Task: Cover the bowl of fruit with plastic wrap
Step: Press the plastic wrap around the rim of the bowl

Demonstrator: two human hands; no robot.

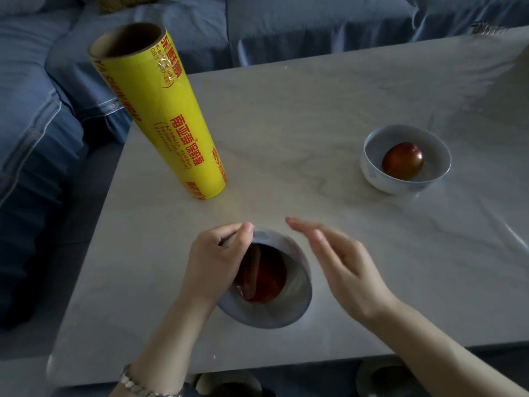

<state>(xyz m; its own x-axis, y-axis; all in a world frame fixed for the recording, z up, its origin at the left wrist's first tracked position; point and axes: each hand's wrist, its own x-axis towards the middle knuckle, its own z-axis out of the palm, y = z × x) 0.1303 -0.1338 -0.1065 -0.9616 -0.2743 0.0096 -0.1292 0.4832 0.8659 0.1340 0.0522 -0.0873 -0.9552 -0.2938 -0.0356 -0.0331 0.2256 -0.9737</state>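
Left hand [217,262] covers the near bowl's [266,319] left rim and part of the red fruit [269,285] inside. Can't tell if film sits under its fingers. Right hand [340,262] is motion-blurred, fingertip outlines smeared. Small print on the plastic wrap roll [160,110] is unreadable. Dark object [486,28] at the table's [315,110] far right corner is blurred, unidentifiable. Wrist bracelet [134,382] is cut by the bottom edge. Round shapes [229,385] below the table's near edge are half cropped.
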